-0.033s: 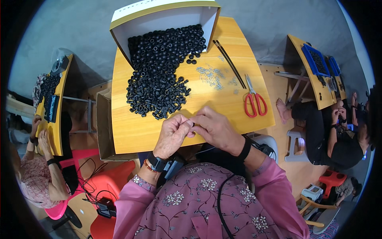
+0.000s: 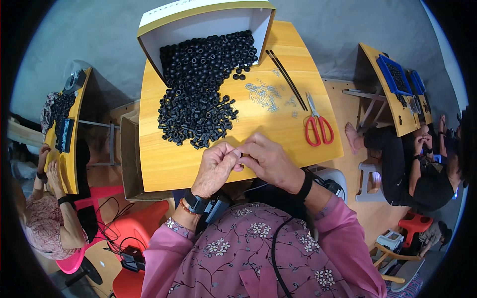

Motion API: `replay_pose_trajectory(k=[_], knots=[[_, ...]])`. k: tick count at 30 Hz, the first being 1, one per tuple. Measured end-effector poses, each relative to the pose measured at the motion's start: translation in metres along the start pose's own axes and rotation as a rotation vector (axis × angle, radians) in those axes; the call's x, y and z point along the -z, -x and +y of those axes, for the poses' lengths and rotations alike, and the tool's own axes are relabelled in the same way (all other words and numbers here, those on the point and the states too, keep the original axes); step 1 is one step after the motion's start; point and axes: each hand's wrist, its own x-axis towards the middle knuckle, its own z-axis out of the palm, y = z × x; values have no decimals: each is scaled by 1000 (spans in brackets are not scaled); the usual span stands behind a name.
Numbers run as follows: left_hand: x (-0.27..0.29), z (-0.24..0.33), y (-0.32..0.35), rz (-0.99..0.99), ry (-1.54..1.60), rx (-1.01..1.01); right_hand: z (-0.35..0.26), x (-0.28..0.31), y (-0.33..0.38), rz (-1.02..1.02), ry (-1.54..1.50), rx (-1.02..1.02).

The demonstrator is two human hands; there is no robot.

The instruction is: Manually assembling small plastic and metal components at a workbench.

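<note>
A small black rubber ring [image 2: 237, 154] sits pinched between the fingertips of my left hand [image 2: 214, 169] and right hand [image 2: 268, 161], just above the near edge of the yellow wooden worktop [image 2: 258, 124]. Both sets of fingers are closed on it; whether a second part is held with it is too small to tell. Judged step: fitting or checking one ring, which calls for fine fingertip alignment. Beyond lie the heap of loose black rubber rings [image 2: 198, 107] spilling from a tilted white cardboard box [image 2: 208, 15], scattered small silver metal pieces [image 2: 263, 94] and red-handled scissors [image 2: 318, 124].
</note>
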Motion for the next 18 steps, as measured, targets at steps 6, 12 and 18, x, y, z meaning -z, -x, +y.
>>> replay_pose_trajectory(k=[6, 12, 18], knots=[[0, -3, 0, -7, -12, -6, -2, -5, 0, 38, -193, -142], [0, -4, 0, -22, -1, -22, 2, -7, 2, 128, -294, -152], [4, -3, 1, -73, -16, -45, 10, -9, 2, 135, -487, -245]])
